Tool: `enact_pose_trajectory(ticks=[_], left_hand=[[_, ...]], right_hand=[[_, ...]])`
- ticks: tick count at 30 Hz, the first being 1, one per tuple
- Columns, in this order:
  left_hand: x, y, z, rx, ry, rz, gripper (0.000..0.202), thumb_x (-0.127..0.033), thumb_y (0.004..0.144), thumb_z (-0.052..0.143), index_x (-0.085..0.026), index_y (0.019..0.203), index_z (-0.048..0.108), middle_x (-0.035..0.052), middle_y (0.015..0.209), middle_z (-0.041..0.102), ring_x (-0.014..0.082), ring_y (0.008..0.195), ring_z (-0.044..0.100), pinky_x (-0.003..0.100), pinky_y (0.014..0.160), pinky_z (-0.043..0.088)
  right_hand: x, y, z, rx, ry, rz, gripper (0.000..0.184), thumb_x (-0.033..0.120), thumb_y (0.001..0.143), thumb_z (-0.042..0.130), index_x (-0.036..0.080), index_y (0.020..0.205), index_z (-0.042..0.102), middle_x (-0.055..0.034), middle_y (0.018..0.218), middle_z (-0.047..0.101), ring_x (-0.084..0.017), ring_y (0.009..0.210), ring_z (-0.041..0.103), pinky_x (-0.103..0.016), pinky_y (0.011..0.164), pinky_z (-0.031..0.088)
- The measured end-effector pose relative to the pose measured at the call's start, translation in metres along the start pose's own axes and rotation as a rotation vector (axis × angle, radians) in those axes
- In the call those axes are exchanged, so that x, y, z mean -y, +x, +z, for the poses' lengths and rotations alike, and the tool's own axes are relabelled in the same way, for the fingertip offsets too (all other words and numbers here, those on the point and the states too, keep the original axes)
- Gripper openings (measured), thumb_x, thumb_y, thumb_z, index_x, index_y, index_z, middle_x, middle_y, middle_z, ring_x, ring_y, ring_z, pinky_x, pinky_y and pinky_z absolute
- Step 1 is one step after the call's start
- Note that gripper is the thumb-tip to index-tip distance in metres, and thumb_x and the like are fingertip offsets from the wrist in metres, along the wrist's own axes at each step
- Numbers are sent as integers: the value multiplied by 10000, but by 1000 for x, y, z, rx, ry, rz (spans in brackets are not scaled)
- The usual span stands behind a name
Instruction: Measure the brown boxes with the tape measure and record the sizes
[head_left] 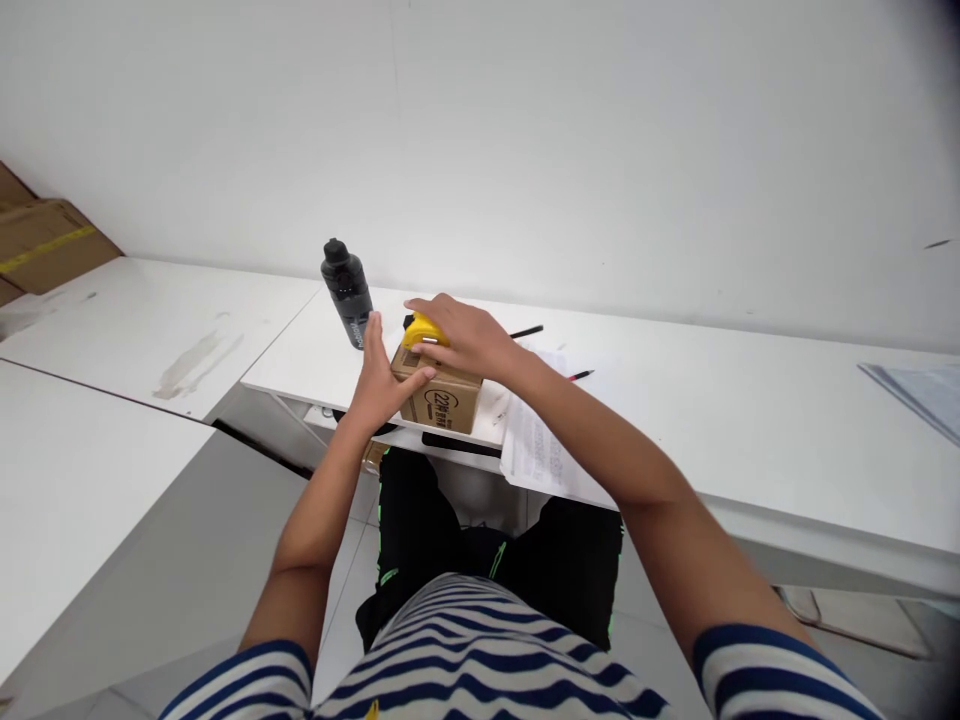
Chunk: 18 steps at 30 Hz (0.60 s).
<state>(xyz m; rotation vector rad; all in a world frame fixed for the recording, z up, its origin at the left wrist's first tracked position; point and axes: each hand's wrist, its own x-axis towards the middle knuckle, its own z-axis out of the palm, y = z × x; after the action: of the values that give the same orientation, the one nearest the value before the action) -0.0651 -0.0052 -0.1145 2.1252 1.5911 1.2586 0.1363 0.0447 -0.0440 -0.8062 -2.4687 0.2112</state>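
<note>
A small brown cardboard box (444,400) sits at the front edge of the white desk (750,400). My left hand (379,375) presses flat against the box's left side, fingers stretched upward and thumb across the top corner. My right hand (461,335) lies over the top of the box, fingers curled round a yellow tape dispenser (421,331) that rests on the box.
A black water bottle (348,293) stands just left of the box. Printed paper sheets (544,440) overhang the desk edge to the right, with a black pen (527,331) and a red pen (580,376) behind them. Cardboard boxes (37,240) lie at far left.
</note>
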Motion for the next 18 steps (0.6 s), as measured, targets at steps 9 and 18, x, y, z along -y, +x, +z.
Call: enact_pose_trajectory(ticks=[9, 18], left_hand=[[-91, -87, 61, -62, -414, 224, 1098, -806, 764, 557, -368, 1559, -60, 178, 1513, 418, 321, 1348, 534, 521, 1095, 479], [-74, -60, 166, 359, -705, -193, 820, -610, 755, 743, -237, 1401, 402, 83, 1094, 625, 203, 883, 660, 364, 801, 581]], right_hand=[[41, -143, 40, -515, 399, 30, 737, 677, 976, 311, 364, 1582, 33, -117, 1413, 529, -267, 1170, 607, -445, 918, 547], [-110, -205, -2, 10, -277, 744, 572, 426, 1045, 229, 160, 1534, 363, -191, 1092, 714, -286, 848, 693, -405, 738, 488]])
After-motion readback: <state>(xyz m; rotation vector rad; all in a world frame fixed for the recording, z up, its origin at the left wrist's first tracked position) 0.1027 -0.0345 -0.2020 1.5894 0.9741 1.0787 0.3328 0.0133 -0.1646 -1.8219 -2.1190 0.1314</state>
